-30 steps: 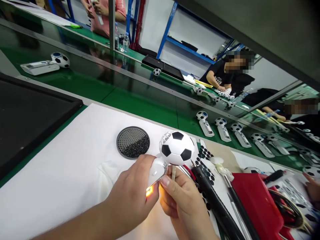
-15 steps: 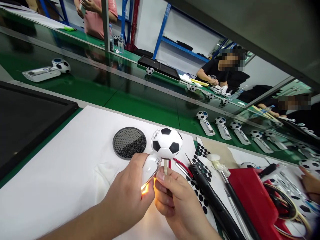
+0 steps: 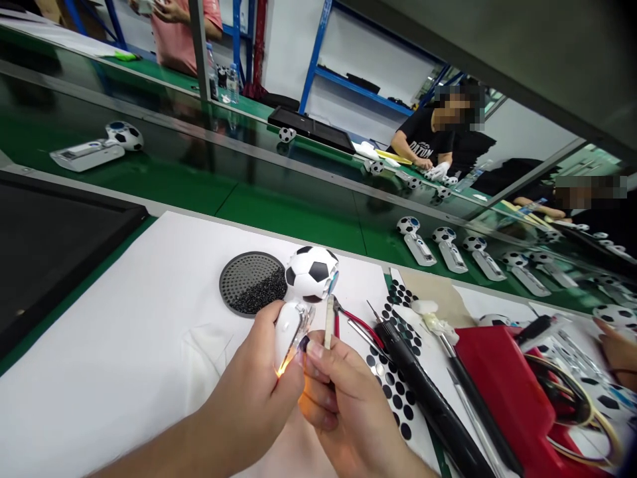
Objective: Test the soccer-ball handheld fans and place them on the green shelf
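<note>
Clamped around the white plastic handle [image 3: 287, 335] of a black-and-white soccer-ball toy [image 3: 311, 273], the fingers [image 3: 263, 332] of the left hand [image 3: 253, 378] are closed, and the right hand [image 3: 338, 405] pinches a thin pale stick [image 3: 329, 323] between thumb and fingers. The toy is held up in the left hand, just beside the stick, and an orange light [image 3: 283, 365] glows at the lower edge of the handle.

From the head camera, both hands are above a white paper sheet [image 3: 124, 332]. Just behind them lies a round dark grey perforated dish [image 3: 239, 279]; small black granules [image 3: 263, 289] cover about its right half, and the left half shows only the holes. To the right is a red box-shaped container [image 3: 497, 398], and a looped cord [image 3: 562, 405] lies at its far end, but I cannot tell if the cord is inside. Between the hands and this container are a sheet of black round stickers [image 3: 393, 378], a black pen-shaped tool [image 3: 428, 398] and red-handled pliers [image 3: 355, 325]. Farther away, similar soccer-ball toys [image 3: 432, 242] lie in a row on a green belt [image 3: 288, 219]. A co-worker's hand [image 3: 617, 352] shows at the right edge.
</note>
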`<state>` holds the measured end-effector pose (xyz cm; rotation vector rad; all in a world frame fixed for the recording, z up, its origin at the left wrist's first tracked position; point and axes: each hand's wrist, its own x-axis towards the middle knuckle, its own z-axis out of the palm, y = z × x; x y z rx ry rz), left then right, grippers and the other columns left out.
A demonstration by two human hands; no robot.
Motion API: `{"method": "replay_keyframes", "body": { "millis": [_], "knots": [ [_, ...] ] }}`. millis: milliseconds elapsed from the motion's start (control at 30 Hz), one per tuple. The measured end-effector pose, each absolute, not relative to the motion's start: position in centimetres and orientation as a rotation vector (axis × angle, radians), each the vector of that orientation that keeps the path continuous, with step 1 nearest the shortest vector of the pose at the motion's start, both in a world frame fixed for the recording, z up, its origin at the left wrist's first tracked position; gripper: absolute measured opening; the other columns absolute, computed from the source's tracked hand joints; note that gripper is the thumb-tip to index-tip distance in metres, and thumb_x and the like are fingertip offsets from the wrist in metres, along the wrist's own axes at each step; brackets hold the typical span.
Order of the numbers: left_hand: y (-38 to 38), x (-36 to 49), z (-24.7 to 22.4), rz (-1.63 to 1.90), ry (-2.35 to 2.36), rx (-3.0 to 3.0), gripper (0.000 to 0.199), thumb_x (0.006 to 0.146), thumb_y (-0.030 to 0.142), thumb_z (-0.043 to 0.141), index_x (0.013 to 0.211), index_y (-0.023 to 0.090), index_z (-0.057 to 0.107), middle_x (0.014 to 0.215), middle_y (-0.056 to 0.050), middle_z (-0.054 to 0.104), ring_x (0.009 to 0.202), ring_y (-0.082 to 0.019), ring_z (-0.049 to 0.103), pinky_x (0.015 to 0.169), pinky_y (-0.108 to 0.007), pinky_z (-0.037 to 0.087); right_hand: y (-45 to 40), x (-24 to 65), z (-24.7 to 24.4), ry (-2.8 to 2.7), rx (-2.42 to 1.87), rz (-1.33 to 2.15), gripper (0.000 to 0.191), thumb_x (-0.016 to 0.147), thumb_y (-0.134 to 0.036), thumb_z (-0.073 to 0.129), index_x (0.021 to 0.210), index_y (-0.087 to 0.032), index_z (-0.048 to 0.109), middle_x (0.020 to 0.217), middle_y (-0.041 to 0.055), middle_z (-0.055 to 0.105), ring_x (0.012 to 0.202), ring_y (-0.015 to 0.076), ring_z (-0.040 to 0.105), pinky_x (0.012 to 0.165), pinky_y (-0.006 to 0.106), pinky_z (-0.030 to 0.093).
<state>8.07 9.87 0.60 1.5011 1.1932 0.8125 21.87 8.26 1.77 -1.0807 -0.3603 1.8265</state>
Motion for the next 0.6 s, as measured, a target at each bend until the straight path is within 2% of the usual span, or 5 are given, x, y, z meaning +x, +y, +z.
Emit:
{"method": "replay_keyframes", "body": {
  "millis": [167,267,333,467,600],
  "knots": [
    [10.2,8.2,0.7,0.842,1.262,1.411,0.041,0.096,0.028,0.045,0.134,0.026,0.03,0.128,-0.01,0.055,0.117,-0.026,0.055,0.098,-0.047,0.046,8.0,21.7,1.7,-0.4,-1.147,1.769,0.031,0.079,-0.034,0.072,0.071,-0.02,0.045,0.055,-0.0093,0.032,0.045,0.0045,0.017,0.042,0.02,0.013],
    [10.9,8.0,1.0,0.916,1.294,1.18,0.033,0.096,0.032,0.044,0.127,0.026,0.036,0.1,-0.005,0.061,0.089,-0.024,0.062,0.076,-0.04,0.051,7.9,22.2,1.7,-0.41,-1.116,1.77,0.031,0.077,-0.034,0.074,0.073,-0.02,0.046,0.057,-0.0094,0.032,0.045,0.0038,0.017,0.042,0.019,0.013],
    [11.3,7.8,1.2,0.964,1.192,0.962,0.028,0.094,0.033,0.047,0.121,0.026,0.039,0.086,-0.001,0.059,0.077,-0.021,0.061,0.065,-0.035,0.05,7.8,22.6,1.8,-0.425,-1.067,1.77,0.029,0.079,-0.035,0.074,0.077,-0.02,0.049,0.057,-0.0096,0.03,0.046,0.0037,0.017,0.042,0.019,0.013],
    [11.5,7.3,1.1,0.974,0.926,0.732,0.023,0.092,0.031,0.05,0.113,0.025,0.043,0.083,-0.001,0.062,0.075,-0.018,0.059,0.066,-0.033,0.049,8.0,23.2,1.9,-0.45,-1.03,1.722,0.024,0.083,-0.033,0.072,0.082,-0.02,0.053,0.057,-0.0099,0.028,0.046,0.0043,0.015,0.043,0.019,0.013],
    [11.6,6.8,0.7,0.961,0.731,0.769,0.022,0.094,0.034,0.048,0.113,0.023,0.045,0.082,-0.003,0.065,0.072,-0.018,0.06,0.066,-0.032,0.047,8.5,23.4,1.6,-0.482,-1.036,1.649,0.024,0.084,-0.033,0.072,0.082,-0.02,0.052,0.057,-0.0104,0.026,0.047,0.0045,0.012,0.043,0.019,0.014]
  ]
}}
